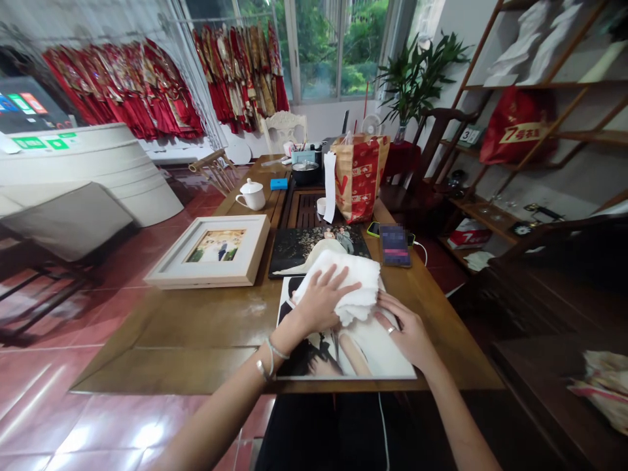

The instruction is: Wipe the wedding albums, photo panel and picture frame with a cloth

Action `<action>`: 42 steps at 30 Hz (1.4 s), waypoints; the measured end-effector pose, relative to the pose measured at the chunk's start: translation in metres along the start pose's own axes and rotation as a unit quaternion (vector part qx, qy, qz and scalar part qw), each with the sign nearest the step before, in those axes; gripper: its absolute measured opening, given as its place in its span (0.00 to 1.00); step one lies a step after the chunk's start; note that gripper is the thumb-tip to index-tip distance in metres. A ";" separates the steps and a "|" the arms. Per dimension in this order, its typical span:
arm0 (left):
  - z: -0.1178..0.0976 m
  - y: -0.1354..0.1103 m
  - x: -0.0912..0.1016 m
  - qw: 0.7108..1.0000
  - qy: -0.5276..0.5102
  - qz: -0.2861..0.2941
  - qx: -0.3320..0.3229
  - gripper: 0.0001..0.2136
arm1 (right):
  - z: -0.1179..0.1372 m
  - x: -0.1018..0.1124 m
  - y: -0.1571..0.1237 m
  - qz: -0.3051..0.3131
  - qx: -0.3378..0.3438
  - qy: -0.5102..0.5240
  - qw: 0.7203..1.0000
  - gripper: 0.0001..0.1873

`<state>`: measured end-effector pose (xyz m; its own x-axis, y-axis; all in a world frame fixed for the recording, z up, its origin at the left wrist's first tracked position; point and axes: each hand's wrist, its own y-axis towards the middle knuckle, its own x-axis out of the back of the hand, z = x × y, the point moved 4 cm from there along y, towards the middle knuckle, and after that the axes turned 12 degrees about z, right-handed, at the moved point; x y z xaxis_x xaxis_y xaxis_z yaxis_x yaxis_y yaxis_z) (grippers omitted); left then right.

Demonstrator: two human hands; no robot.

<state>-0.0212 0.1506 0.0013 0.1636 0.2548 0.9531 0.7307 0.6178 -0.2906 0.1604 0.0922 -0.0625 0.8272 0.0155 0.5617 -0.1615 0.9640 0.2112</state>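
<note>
A large photo print lies flat at the near edge of the wooden table. A white cloth rests on its upper part. My left hand lies flat on the cloth, fingers spread, pressing it onto the print. My right hand rests on the print just right of the cloth, fingers stretched out and touching the cloth's edge; it wears a ring. A second dark photo print lies just behind, partly under the cloth.
A framed photo lies to the left. A phone with a cable sits to the right. Behind are a white lidded cup, a tea tray and a red-and-tan bag. Wooden shelves and a chair stand at the right.
</note>
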 end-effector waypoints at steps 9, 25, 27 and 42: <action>-0.049 -0.090 -0.040 0.992 -0.078 0.049 0.088 0.47 | 0.002 0.000 0.000 0.016 0.012 -0.001 1.000 0.16; 0.024 -0.052 -0.020 0.967 -0.064 -0.073 0.234 0.35 | 0.002 0.000 -0.001 0.011 0.010 0.019 1.000 0.16; 0.026 -0.058 -0.022 0.966 -0.067 -0.073 0.239 0.36 | 0.003 0.000 -0.001 0.013 0.011 0.020 1.000 0.16; -0.055 -0.120 -0.051 0.987 -0.085 -0.005 0.139 0.44 | 0.004 0.001 -0.001 0.009 0.017 0.010 1.000 0.16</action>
<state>-0.0812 0.0226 -0.0074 0.0265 0.3535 0.9351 0.5181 0.7951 -0.3152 0.1591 0.0901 -0.0589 0.8348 0.0395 0.5491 -0.1954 0.9537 0.2285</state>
